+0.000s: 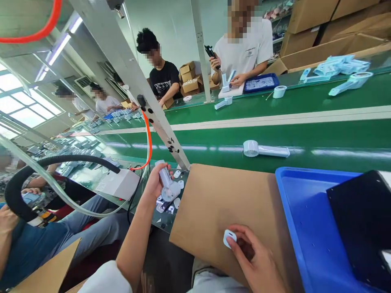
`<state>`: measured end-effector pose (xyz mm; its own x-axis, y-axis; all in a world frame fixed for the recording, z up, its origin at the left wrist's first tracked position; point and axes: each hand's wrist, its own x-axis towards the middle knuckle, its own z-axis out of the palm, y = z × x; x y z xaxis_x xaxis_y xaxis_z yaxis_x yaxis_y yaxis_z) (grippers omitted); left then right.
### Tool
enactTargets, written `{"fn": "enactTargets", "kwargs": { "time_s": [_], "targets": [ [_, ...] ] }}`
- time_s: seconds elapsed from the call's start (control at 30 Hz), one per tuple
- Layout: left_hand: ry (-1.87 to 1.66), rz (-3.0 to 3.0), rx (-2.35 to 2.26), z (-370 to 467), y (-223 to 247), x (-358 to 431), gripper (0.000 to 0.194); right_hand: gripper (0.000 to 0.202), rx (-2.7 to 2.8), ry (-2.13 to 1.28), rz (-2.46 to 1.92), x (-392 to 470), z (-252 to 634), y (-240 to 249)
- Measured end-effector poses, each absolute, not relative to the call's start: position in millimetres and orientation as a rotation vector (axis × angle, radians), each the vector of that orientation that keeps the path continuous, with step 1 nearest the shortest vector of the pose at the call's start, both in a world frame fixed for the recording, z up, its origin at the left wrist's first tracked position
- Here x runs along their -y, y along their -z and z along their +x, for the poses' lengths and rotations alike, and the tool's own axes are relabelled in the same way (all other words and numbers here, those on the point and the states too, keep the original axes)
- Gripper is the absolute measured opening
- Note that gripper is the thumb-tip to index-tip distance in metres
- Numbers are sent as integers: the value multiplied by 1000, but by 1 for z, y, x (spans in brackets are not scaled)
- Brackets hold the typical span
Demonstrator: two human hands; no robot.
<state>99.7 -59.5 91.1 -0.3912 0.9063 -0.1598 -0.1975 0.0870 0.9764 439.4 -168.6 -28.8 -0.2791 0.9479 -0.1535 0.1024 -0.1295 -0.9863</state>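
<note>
Left hand (154,181): a white handheld fan body (167,185) is being clasped, head down, above the small white parts (176,202) lying just beneath the grip.
Right hand (255,260): a small white cap (229,238) is being pinched at the fingertips, over the brown cardboard sheet (220,199).
Risk: the cap is likely being held too lightly and could be dropped; the clear tube (61,191) beside the left grip could be snagged.
Room: open cardboard is being left between the grips; the blue tray (293,211) rim is closing in just right of the cap.
</note>
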Motion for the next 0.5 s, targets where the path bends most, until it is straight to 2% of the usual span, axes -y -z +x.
{"fn": "enactTargets", "kwargs": {
  "time_s": [0.03,0.17,0.23,0.3,0.4,0.5],
  "targets": [
    [-1470,858,-1371,115,-96,72,72,62,1326,-1494,-1220,166,440,14],
    [-1276,1351,-1096,178,-110,117,58,69,1047,-1488,-1185,162,450,-52],
    [-1104,1584,-1036,210,-108,131,79,68,908,-1556,-1161,166,458,-80],
    [-942,2005,-993,241,-101,137,87,65,738,-1655,-1135,172,465,-101],
    [-1021,2227,-847,283,-87,135,81,57,601,-1792,-1085,179,480,-116],
    [-1054,2262,-751,317,-76,129,78,50,674,-1850,-1007,183,501,-105]
  ]
}}
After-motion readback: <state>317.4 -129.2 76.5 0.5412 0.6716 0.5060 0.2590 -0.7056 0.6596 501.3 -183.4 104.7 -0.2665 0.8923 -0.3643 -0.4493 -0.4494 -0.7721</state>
